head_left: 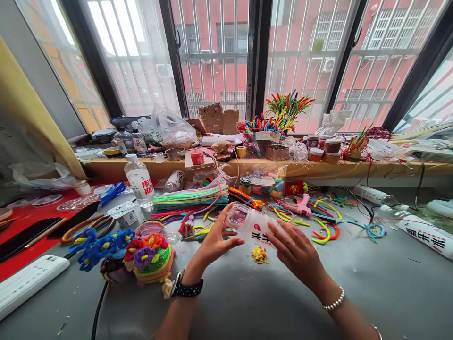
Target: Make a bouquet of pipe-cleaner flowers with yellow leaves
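Note:
A clear plastic bottle (252, 224) with a white label and black characters lies sideways in the air between my hands. My right hand (297, 250) wraps its fingers over the label at the right end. My left hand (216, 241) curves round the left end, thumb below and fingers above, some of them hidden behind the bottle. Just beneath the bottle, a small heap of yellow and red bits (259, 255) rests on the grey table (247, 302). Left of my left hand stands a colourful pipe-cleaner flower piece (152, 259), with blue pipe-cleaner flowers (102, 245) beside it.
Behind my hands lie a bundle of pastel pipe cleaners (191, 194) and a pink glue gun (300, 205). An upright water bottle (138, 178) stands at left; another bottle (426, 233) lies at right. A white power strip (31, 283) is at far left. Jars (331, 150) crowd the windowsill.

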Demonstrator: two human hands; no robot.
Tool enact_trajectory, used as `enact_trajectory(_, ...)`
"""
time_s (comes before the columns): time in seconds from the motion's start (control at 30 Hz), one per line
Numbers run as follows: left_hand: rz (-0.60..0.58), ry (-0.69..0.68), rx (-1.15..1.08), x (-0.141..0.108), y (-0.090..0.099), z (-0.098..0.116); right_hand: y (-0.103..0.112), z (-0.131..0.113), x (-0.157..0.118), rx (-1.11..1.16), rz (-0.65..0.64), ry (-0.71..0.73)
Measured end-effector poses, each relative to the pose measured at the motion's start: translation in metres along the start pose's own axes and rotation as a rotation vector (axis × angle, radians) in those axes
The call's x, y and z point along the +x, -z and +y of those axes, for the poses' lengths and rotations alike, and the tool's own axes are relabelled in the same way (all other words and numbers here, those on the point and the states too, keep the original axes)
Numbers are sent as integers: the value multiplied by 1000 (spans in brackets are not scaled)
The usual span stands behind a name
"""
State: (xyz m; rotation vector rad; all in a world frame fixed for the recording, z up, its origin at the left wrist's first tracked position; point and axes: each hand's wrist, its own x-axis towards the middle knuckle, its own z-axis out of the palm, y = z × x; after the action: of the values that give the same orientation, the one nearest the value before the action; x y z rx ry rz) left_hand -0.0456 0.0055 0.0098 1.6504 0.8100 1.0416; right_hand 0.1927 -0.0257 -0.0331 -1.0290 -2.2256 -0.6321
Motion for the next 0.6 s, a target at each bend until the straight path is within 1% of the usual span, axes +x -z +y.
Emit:
enact_trajectory(0.07, 7, 10, -20, -1, 2, 1, 1, -6, 0, 2, -29, 28)
enact_trajectory(0.17, 25, 18, -4, -2, 2, 5, 3, -8, 0, -7, -53, 80)
enact_trajectory(0.23, 33, 34, 10, -2, 1, 7, 4, -6, 0, -8, -59, 114)
enact_trajectory(0.3, 54, 49, -5, -2, -2, 7, 6, -5, 0, -9, -39, 101)
enact_trajectory(0.33, 88, 53, -17, -1, -3, 7, 6, -6, 0, -2, -4, 73)
enact_trajectory(0.4, 213, 50, -60, 1, -4, 6, 6, -10, -1, 53, 142, -6)
enact_trajectory(0.47, 375, 29, -127, 3, -4, 5, 5, -19, 1, 199, 310, -97)
enact_trajectory(0.5, 447, 9, -164, 4, -4, 4, 4, -24, 3, 314, 345, -163)
enact_trajectory(0.53, 504, -17, -197, 4, -3, 3, 2, -30, 8, 452, 307, -237)
enact_trajectory(0.57, 543, -46, -224, 5, -3, 2, -1, -36, 13, 592, 266, -341)
enact_trajectory(0.6, 561, -74, -239, 5, -4, 1, -4, -40, 21, 748, 235, -484)
